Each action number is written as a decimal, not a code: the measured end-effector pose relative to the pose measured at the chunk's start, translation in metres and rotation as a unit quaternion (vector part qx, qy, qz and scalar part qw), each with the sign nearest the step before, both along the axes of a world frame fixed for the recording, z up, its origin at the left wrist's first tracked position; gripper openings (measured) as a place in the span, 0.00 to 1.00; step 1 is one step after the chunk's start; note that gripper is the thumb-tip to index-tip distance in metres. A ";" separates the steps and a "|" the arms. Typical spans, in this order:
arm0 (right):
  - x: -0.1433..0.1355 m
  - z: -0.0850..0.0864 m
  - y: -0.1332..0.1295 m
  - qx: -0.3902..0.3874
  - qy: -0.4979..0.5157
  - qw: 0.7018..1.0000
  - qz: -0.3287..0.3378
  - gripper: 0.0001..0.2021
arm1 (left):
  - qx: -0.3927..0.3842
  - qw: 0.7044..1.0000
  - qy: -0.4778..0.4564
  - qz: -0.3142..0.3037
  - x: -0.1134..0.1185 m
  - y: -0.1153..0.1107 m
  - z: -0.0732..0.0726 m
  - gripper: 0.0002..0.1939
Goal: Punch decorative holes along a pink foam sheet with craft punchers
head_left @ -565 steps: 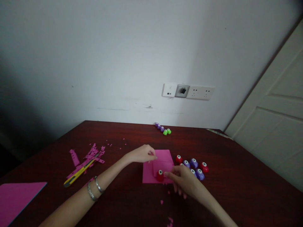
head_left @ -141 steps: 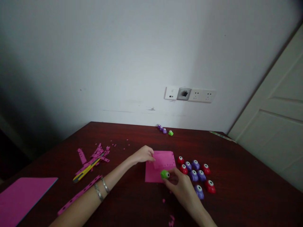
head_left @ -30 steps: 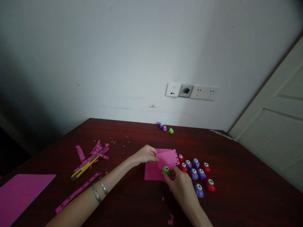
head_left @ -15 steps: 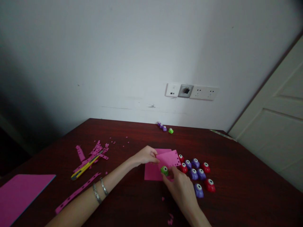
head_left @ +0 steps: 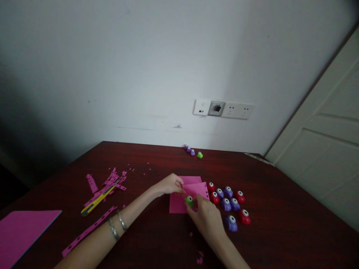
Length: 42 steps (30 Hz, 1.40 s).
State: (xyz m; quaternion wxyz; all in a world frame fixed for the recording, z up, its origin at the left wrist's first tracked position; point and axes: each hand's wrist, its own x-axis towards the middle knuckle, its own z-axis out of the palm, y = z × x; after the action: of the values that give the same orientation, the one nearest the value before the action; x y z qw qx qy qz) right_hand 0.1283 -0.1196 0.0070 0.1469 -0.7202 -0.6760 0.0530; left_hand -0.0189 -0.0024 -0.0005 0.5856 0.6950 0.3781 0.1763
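Observation:
My left hand is closed on the left edge of a small pink sheet of paper, which has a row of punched holes along its right edge. A green craft punch sits at the sheet's lower edge, in the fingers of my right hand. Beneath both lies a larger pink sheet flat on the table. Just right of my right hand stand several red and purple punches, among them a purple punch and a red punch.
A yellow utility knife rests by pink paper scraps on the left. A punched strip lies nearer, and a large pink sheet is at far left. Small purple punches and a green one stand near the wall.
The punched sheet has turned slightly, its right side lower and drawn left. My right hand and the green punch have shifted a little left. The whole view has also slid slightly.

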 end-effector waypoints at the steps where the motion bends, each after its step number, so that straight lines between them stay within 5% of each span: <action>1: 0.000 0.000 0.001 0.000 -0.001 1.000 0.001 0.11 | 0.003 1.000 -0.002 -0.002 0.000 0.000 0.001 0.13; 22: -0.010 -0.003 0.007 -0.011 -0.006 1.000 0.012 0.12 | 0.004 0.999 0.033 -0.010 -0.003 0.004 -0.002 0.11; 34: -0.003 -0.002 0.006 -0.037 0.021 0.999 0.012 0.15 | 0.135 0.980 0.143 -0.025 -0.007 0.006 0.003 0.13; 42: 0.037 0.006 0.022 0.020 0.067 0.990 0.119 0.06 | 0.238 0.956 0.173 -0.008 -0.024 0.014 0.022 0.09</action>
State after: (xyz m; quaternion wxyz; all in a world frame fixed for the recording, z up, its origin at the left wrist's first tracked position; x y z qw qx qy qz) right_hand 0.1657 -0.0975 0.0127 0.1990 -0.6262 -0.7466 0.1043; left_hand -0.0425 0.0121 0.0216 0.3299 0.8371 0.4156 0.1335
